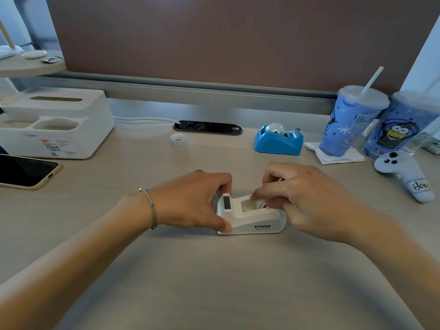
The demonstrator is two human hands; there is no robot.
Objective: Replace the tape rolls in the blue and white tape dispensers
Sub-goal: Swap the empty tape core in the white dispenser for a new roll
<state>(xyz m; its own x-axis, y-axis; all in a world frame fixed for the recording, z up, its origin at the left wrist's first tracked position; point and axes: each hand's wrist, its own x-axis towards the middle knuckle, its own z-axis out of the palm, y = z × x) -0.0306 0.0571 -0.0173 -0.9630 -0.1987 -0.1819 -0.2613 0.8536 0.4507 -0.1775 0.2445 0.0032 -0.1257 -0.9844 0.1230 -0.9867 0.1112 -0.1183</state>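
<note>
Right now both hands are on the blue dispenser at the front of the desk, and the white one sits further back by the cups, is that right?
Colours swapped. The head view shows the left hand and right hand on the white dispenser at the front; the blue dispenser sits further back by the cups.

Soft, even daylight, moderately bright, strongest from upper left and right edges. Shadows faint and diffuse: pale grey pools on desk [214, 282] beneath both forearms. Mild glare on phone [25, 171] screen. Wide-angle distortion bends partition rail [214, 88] and stretches forearms toward lower corners. Focus soft overall (compression smear too); cups [350, 120] at right edge blurred, print on tissue box [57, 122] label unreadable.
</note>
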